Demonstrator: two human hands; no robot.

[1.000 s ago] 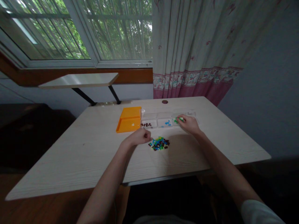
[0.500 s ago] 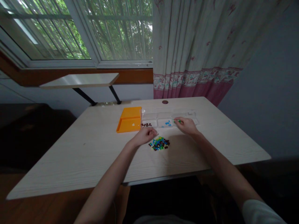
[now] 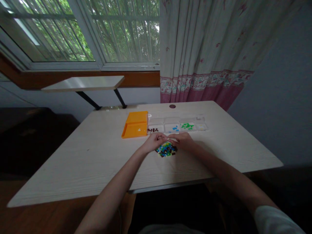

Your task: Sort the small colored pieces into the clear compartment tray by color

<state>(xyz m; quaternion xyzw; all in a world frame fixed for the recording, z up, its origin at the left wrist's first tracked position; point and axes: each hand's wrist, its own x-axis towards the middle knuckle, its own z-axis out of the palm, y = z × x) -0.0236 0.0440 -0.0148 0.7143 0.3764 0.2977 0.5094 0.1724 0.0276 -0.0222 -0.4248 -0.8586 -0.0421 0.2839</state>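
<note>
A small pile of mixed brown, blue, green, yellow and white plastic pieces (image 3: 167,150) lies on the table. Over its far edge, my left hand (image 3: 155,142) and my right hand (image 3: 183,141) meet at the fingertips. Both are closed in a pinch around a tiny white piece (image 3: 167,139), too small to make out its kind. Just beyond them stands a clear compartment box (image 3: 168,121). Its near compartments hold brown pieces (image 3: 153,130), a few blue pieces (image 3: 175,128) and green pieces (image 3: 187,126); the one at the right end has something pale yellow.
An orange two-part tray (image 3: 136,117) with a few white bits in it adjoins the box on the left. A raised shelf (image 3: 85,83) on black legs stands at the back left. A round dark cap (image 3: 172,106) sits near the table's far edge, below the curtain (image 3: 195,65).
My right hand has come back from the green compartment towards my left hand, and the green piece it held is gone from its fingers. My left hand has shifted slightly right.
</note>
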